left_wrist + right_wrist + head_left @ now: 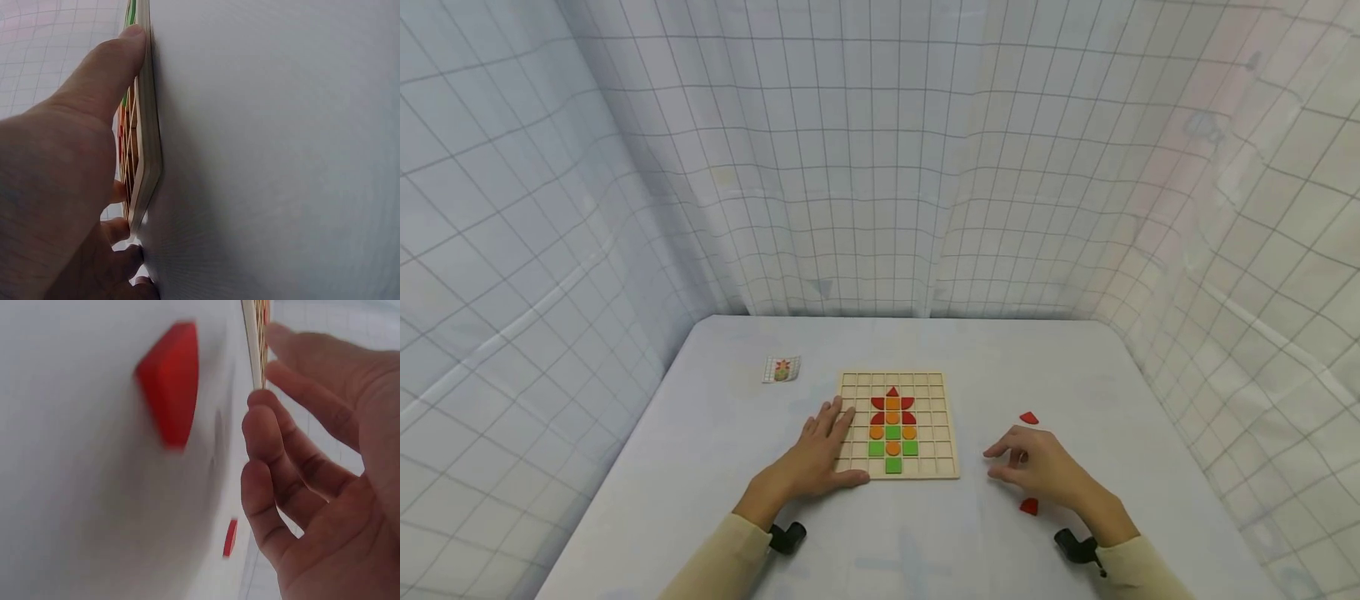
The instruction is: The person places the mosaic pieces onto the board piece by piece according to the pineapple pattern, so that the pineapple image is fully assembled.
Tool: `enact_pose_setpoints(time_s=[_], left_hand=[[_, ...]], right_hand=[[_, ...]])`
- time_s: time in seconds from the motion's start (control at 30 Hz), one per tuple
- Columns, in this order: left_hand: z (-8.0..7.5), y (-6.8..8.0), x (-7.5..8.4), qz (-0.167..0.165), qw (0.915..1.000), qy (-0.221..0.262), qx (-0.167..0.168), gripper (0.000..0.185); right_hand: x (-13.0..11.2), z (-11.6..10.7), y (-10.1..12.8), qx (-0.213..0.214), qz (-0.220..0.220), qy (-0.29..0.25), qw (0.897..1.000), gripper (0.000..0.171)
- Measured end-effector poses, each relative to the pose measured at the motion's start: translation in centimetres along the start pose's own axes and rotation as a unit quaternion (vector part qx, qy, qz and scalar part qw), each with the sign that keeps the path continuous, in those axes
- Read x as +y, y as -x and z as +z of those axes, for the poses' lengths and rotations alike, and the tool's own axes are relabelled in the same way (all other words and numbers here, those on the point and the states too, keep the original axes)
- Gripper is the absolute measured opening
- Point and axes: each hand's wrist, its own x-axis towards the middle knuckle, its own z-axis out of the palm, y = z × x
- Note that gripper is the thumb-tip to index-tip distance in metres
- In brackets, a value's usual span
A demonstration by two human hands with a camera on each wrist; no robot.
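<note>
From the head camera, the wooden grid board (898, 425) lies flat near the middle of the white table (700, 450), with bare tabletop on every side. The left hand (820, 457) rests flat, fingers spread on the board's left edge, thumb along its near left corner. The right hand (1037, 467) hovers to the right of the board, fingers loosely bent and holding nothing. One red piece (1028, 418) lies just beyond its fingers, another red piece (1029, 506) just beside its wrist (both clear of the board). A small pattern card (782, 369) sits well apart at the far left. Gridded curtains (880, 167) close in the table's far and side edges.

The left wrist view shows the thumb (106, 81) pressed against the board's rim (147, 156), the other fingers lying on the grid.

In the right wrist view the relaxed fingers (281, 462) hang apart from the blurred red piece (170, 390); the second piece (230, 537) lies farther off.
</note>
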Motion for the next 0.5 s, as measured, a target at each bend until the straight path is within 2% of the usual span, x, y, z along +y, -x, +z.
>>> enact_pose_setpoints(time_s=[0.1,0.27,0.5], left_hand=[[0.1,-0.1,0.0,0.001,1.0000,0.001,-0.001,0.124],[0.1,-0.1,-0.1,-0.001,1.0000,-0.002,-0.005,0.124],[0.0,-0.1,0.0,-0.001,1.0000,0.002,-0.002,0.123]], right_hand=[[0.8,-1.1,1.1,-0.018,0.012,-0.017,1.000,0.023],[2.5,-2.4,3.1,-0.048,0.005,-0.045,0.998,0.031],[3.6,-2.9,4.2,-0.076,0.000,-0.058,0.995,0.033]])
